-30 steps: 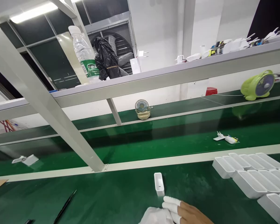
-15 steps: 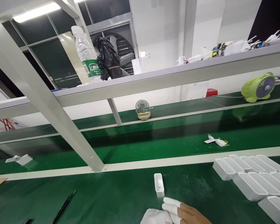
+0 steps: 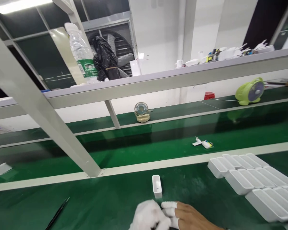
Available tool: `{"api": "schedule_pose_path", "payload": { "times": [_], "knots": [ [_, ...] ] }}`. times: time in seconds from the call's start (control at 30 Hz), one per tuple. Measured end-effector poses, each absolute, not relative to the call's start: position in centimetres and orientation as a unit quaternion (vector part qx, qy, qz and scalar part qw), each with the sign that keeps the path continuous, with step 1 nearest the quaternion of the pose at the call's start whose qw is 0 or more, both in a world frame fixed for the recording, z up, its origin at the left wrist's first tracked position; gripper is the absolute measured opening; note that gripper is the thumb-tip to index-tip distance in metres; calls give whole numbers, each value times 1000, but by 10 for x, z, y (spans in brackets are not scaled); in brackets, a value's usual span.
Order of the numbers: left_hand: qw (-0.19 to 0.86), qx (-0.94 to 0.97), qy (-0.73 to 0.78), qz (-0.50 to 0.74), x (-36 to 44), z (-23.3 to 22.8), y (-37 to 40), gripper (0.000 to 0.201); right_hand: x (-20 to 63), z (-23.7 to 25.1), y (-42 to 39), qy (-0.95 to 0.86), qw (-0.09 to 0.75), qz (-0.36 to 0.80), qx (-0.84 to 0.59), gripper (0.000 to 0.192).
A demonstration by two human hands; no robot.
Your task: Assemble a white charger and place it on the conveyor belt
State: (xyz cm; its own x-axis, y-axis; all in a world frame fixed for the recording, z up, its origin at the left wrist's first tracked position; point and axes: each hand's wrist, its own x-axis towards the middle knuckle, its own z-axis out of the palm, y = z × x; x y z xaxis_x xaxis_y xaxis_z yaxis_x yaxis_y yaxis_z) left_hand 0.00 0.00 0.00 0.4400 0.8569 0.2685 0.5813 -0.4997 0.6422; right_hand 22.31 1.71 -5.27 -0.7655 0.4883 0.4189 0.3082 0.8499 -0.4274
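Note:
My left hand (image 3: pixel 149 214), in a white glove, is at the bottom middle with its fingers curled. A small dark piece shows at its fingers, too hidden to name. Right beside it is my right hand (image 3: pixel 184 214), white covers on its fingertips. Those fingers are held together and reach toward the glove; their tips meet it, and whatever is between the hands is mostly out of sight. Just beyond the hands, an open white plastic case (image 3: pixel 157 186) lies on the green work surface (image 3: pixel 105 204). Black tweezers (image 3: pixel 57 213) lie to the left.
Rows of white cases (image 3: pixel 252 174) fill the right side. Behind a pale rail, a green conveyor belt (image 3: pixel 134 150) carries white plug parts (image 3: pixel 203 143). A slanting post (image 3: pixel 69 140) rises at left to a shelf (image 3: pixel 158 81) holding a bottle (image 3: pixel 83 54). Two small fans stand behind.
The view has swung slightly to the right. My gloved left hand has come further up into view, beside the right hand. Parts on the belt have shifted left.

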Motion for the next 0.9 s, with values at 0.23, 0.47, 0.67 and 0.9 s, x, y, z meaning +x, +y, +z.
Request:
{"api": "schedule_pose_path", "payload": {
  "times": [0.23,0.47,0.67,0.9],
  "knots": [
    [357,603,593,397,-7,-9,42,39,227,-23,14,-916,263,192,-235,36],
    [442,486,583,478,-10,-14,64,57,215,-54,17,-891,365,155,-221,34],
    [468,507,573,442,-8,-8,67,65,222,-43,29,-877,359,89,-307,30],
    [469,493,561,471,-9,-7,62,68,257,-47,78,-757,342,15,-556,54]
  ]
}}
